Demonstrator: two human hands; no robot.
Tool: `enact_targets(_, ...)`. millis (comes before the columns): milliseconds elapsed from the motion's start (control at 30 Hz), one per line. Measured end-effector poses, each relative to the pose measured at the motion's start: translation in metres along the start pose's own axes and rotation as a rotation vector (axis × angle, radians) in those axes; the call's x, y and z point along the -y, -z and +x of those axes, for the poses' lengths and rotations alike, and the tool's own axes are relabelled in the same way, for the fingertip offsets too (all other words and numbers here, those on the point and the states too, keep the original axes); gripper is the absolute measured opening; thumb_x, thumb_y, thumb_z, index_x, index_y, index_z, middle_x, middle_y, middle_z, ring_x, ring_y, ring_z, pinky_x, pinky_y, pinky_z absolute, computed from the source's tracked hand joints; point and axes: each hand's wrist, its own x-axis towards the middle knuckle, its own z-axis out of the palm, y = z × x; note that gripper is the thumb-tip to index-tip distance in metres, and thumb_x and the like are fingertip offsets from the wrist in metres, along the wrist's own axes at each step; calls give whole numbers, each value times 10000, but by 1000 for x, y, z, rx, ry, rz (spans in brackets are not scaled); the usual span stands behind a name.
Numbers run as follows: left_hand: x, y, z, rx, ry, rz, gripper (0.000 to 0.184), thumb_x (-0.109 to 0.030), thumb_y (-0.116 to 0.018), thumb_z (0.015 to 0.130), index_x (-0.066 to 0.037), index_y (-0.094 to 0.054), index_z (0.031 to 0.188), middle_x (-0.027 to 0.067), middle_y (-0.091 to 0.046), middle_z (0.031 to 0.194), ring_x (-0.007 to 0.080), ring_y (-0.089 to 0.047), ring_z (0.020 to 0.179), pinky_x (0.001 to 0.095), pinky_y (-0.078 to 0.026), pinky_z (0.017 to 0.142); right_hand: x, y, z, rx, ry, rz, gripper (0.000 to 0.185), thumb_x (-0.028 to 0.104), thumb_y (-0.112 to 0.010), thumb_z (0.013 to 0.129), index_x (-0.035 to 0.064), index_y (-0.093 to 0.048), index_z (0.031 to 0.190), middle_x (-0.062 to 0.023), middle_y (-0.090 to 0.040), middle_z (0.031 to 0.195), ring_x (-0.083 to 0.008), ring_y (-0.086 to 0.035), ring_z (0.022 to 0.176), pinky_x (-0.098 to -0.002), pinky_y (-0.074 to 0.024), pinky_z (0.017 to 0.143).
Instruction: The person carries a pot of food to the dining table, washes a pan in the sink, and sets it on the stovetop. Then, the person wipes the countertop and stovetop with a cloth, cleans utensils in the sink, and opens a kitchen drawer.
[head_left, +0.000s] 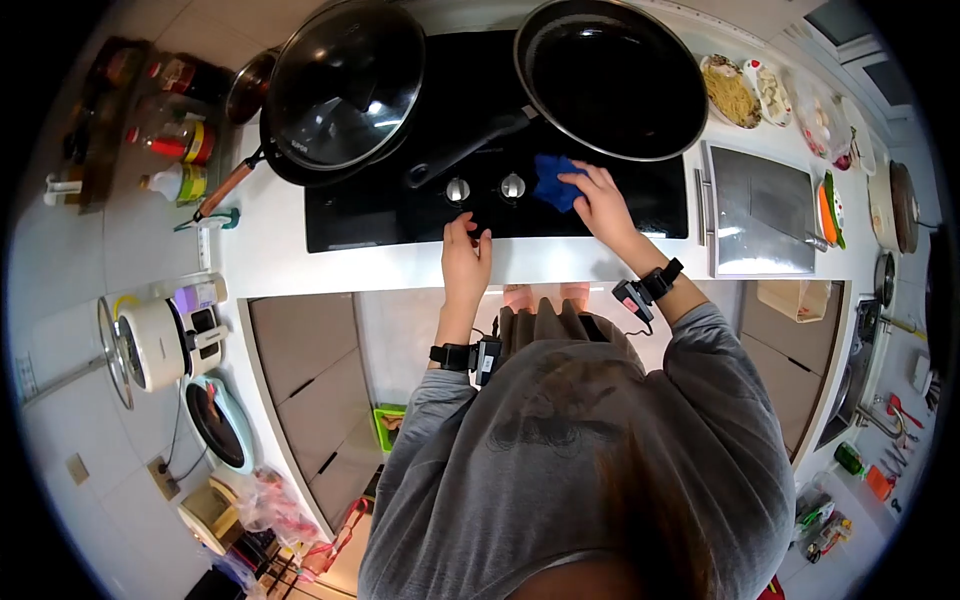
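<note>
My right hand (598,200) presses a crumpled blue cloth (553,182) onto the black glass cooktop (380,222), just right of the two silver knobs. Fingers loosely bent and apart, my left hand (466,258) holds nothing; it hovers at the cooktop's front edge, below the left knob (457,190). The right knob (512,186) sits between my hands. Behind them, a black frying pan (610,80) rests on the right of the cooktop, its handle pointing toward the left front. A wok with a glass lid (345,85) stands on the left.
Bottles (185,140) line the left wall. To the right are a plate of noodles (732,92), a silver metal panel (760,215) and a carrot (827,212). A rice cooker (150,345) stands at left. The wok's wooden handle (228,188) sticks out over the left counter.
</note>
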Motion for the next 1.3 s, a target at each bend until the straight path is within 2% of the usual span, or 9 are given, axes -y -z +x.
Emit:
enact_targets(267, 26, 25, -18, -78, 135, -10, 320, -86, -555, 779, 25, -463, 1064, 133, -511, 886, 207, -515, 654, 300, -430, 587, 68, -52, 24, -2, 278, -109, 413, 28, -587, 624, 108, -566, 1028, -115, -454, 1145, -295, -431, 1009, -364, -387, 841)
enact_targets(533, 45, 44, -31, -114, 184, -7, 323, -78, -558, 786, 19, -456, 1078, 121, -519, 900, 185, -499, 654, 275, -419, 560, 40, -136, 100, -46, -5, -268, 340, 40, -504, 720, 48, -562, 1054, -176, -440, 1161, -335, -421, 1057, -415, -372, 885)
enact_targets(667, 52, 48, -38, -138, 219, -9, 314, -70, -554, 786, 19, -458, 1072, 122, -519, 901, 186, -503, 657, 275, -422, 562, 26, -172, 115, -95, -283, 74, 245, 59, -485, 748, 30, -570, 975, -191, -485, 1109, -357, -476, 1004, -401, -404, 841)
enact_targets(733, 58, 52, -44, -150, 248, -11, 311, -65, -552, 785, 24, -457, 1068, 128, -520, 902, 191, -507, 663, 274, -423, 567, 51, -179, 120, -197, -93, -178, 246, 60, -494, 742, 37, -576, 972, -192, -496, 1083, -341, -483, 998, -415, -400, 840)
enact_targets(767, 62, 55, -48, -161, 255, -4, 311, -65, -552, 785, 24, -457, 1068, 128, -520, 902, 191, -507, 663, 274, -423, 567, 48, -192, 126, -41, -44, -280, 287, 219, -432, 825, 18, -529, 1006, -211, -469, 1123, -357, -449, 1038, -392, -386, 859)
enact_targets(800, 66, 57, -52, -168, 255, -6, 316, -63, -549, 784, 25, -451, 1071, 133, -514, 904, 196, -510, 661, 286, -428, 586, 58, -204, 130, 25, -140, -168, 256, 186, -448, 808, 17, -533, 981, -187, -482, 1110, -335, -453, 1045, -399, -382, 874)
enact_targets(867, 73, 63, -63, -183, 264, 0, 321, -60, -546, 783, 26, -445, 1075, 138, -508, 907, 202, -513, 658, 297, -433, 605, 93, -207, 129, 83, 166, -373, 239, 151, -454, 787, 30, -538, 975, -162, -489, 1103, -312, -452, 1059, -410, -376, 884)
enact_targets(1133, 100, 83, -107, -269, 367, 80, 350, -75, -562, 789, 14, -438, 1104, 117, -516, 906, 169, -501, 653, 255, -420, 549, 189, -281, 123, 158, 303, -2, 352, 68, -468, 754, 100, -530, 1099, -187, -387, 1260, -325, -328, 1200, -437, -236, 997)
enact_targets(1300, 93, 87, -98, -192, 361, 89, 334, -79, -555, 800, 14, -442, 1101, 100, -514, 913, 146, -494, 645, 252, -410, 533, 149, -242, 78, 63, 327, -91, 301, 104, -454, 758, 133, -577, 1030, -179, -413, 1236, -315, -320, 1202, -492, -136, 1009)
